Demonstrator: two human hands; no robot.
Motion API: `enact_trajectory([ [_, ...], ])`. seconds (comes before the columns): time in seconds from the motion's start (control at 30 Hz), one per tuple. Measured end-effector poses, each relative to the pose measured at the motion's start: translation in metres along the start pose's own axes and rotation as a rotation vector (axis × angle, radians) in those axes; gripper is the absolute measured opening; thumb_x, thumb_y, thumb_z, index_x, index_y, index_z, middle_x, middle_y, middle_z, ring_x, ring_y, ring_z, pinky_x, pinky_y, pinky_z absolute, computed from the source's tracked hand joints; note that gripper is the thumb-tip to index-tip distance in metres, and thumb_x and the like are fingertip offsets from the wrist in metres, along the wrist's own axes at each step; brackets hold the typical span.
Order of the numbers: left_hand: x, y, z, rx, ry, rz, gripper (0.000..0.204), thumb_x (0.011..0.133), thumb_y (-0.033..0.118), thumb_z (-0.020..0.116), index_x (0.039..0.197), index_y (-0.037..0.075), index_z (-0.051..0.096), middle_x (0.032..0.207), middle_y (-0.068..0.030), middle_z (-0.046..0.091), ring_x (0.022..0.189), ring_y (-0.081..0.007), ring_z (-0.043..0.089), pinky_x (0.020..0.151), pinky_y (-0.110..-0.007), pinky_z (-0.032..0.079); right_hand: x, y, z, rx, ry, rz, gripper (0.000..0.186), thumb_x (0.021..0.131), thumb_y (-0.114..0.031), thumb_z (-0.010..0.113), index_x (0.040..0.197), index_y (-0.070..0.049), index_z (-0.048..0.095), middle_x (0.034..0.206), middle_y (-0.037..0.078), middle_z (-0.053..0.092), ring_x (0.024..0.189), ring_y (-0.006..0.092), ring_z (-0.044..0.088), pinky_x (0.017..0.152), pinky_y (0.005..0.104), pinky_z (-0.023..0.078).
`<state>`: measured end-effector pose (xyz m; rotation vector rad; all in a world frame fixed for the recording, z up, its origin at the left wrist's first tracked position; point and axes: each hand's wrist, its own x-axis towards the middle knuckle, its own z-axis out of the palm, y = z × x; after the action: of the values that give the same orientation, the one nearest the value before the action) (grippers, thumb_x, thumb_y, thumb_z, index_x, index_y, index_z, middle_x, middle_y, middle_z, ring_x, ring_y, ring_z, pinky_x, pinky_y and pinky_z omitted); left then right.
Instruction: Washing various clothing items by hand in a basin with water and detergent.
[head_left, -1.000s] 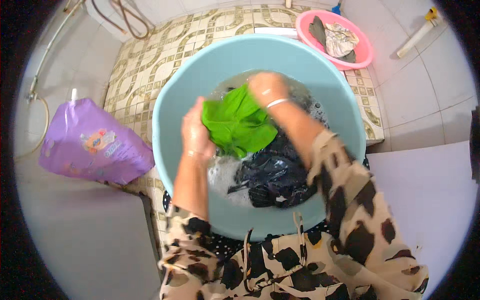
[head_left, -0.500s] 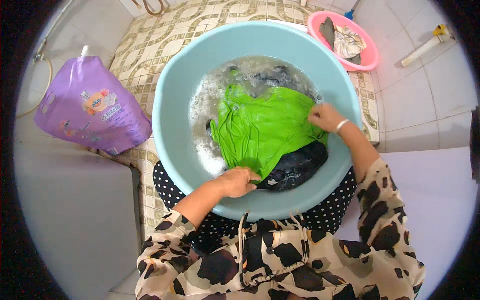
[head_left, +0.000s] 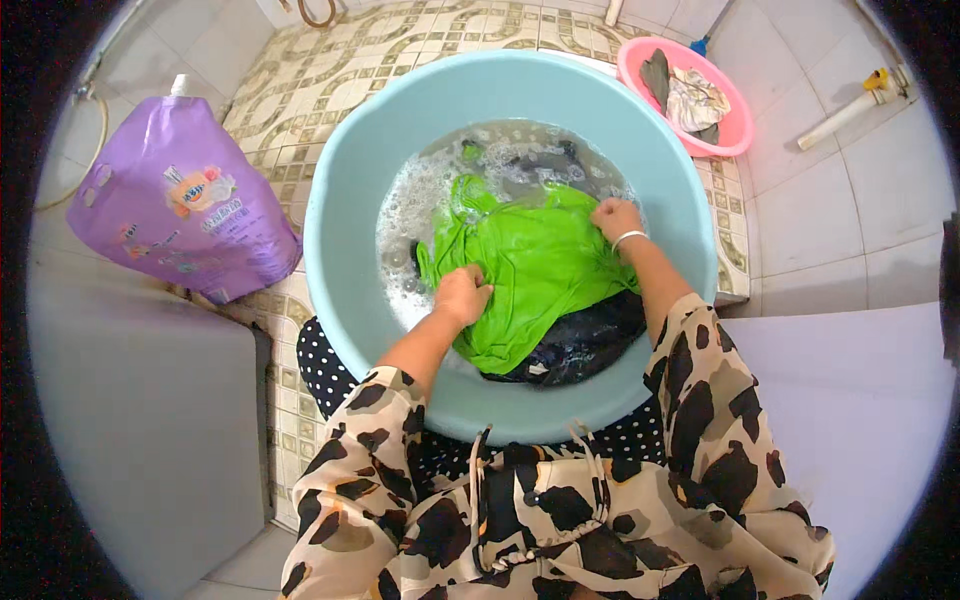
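A wide light-blue basin [head_left: 350, 180] holds sudsy water [head_left: 405, 185], a green garment [head_left: 525, 280] spread over the top and dark clothes [head_left: 590, 340] beneath it. My left hand [head_left: 462, 297] has its fingers closed on the green cloth at the garment's left part. My right hand [head_left: 618, 220], a white band at the wrist, grips the garment's upper right part.
A large purple pouch [head_left: 180, 240] stands at the left above a grey panel [head_left: 150, 400]. A pink basin [head_left: 735, 125] with clothes [head_left: 695, 100] sits at the back right. A pipe [head_left: 840, 125] projects from the right wall. A pale surface [head_left: 840, 400] lies at lower right.
The green garment went from bunched up between my hands to spread in the basin. Since half a second ago, my left hand moved up onto it and my right hand slightly up and leftward.
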<state>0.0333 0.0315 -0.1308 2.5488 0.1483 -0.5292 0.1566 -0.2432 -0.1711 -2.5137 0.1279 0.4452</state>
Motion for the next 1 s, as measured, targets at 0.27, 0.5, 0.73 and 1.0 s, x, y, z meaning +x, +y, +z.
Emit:
enact_trajectory([
  [0.27, -0.052, 0.022, -0.057, -0.567, -0.217, 0.483, 0.016, 0.077, 0.008, 0.059, 0.070, 0.006, 0.045, 0.069, -0.0004, 0.044, 0.065, -0.0110, 0.042, 0.061, -0.024, 0.037, 0.013, -0.007, 0.012, -0.073, 0.113, -0.049, 0.036, 0.071, -0.036, 0.060, 0.094, -0.009, 0.063, 0.106, 0.016, 0.056, 0.098, 0.0313, 0.053, 0.087, 0.0392, 0.040],
  [0.5, -0.071, 0.004, -0.099, -1.194, -0.246, 0.102, 0.012, 0.082, 0.014, 0.058, 0.077, 0.011, 0.048, 0.073, 0.0071, 0.046, 0.069, -0.0049, 0.044, 0.065, -0.020, 0.037, 0.007, -0.048, -0.064, 0.692, 0.109, -0.280, 0.027, 0.072, -0.020, 0.063, 0.087, 0.001, 0.062, 0.083, 0.010, 0.062, 0.069, 0.0228, 0.057, 0.070, 0.0334, 0.045],
  [0.73, -0.089, 0.043, -0.199, -1.400, 0.177, 0.422, 0.015, 0.083, 0.023, 0.054, 0.086, 0.009, 0.048, 0.081, -0.0008, 0.053, 0.076, -0.0114, 0.052, 0.069, -0.026, 0.044, -0.057, -0.117, -0.218, 1.355, 0.106, -0.635, 0.009, 0.083, -0.011, 0.052, 0.084, -0.002, 0.053, 0.083, 0.006, 0.057, 0.079, 0.0160, 0.055, 0.074, 0.0272, 0.046],
  [1.0, 0.044, -0.014, -0.155, -0.534, 0.778, 0.042, 0.040, 0.077, 0.023, 0.060, 0.107, -0.001, 0.050, 0.100, -0.0135, 0.056, 0.089, -0.0215, 0.054, 0.080, -0.032, 0.042, 0.046, -0.118, -0.153, 0.103, 0.350, -0.438, 0.043, 0.077, -0.027, 0.059, 0.106, 0.003, 0.052, 0.090, 0.016, 0.059, 0.086, 0.0252, 0.057, 0.078, 0.0330, 0.044],
])
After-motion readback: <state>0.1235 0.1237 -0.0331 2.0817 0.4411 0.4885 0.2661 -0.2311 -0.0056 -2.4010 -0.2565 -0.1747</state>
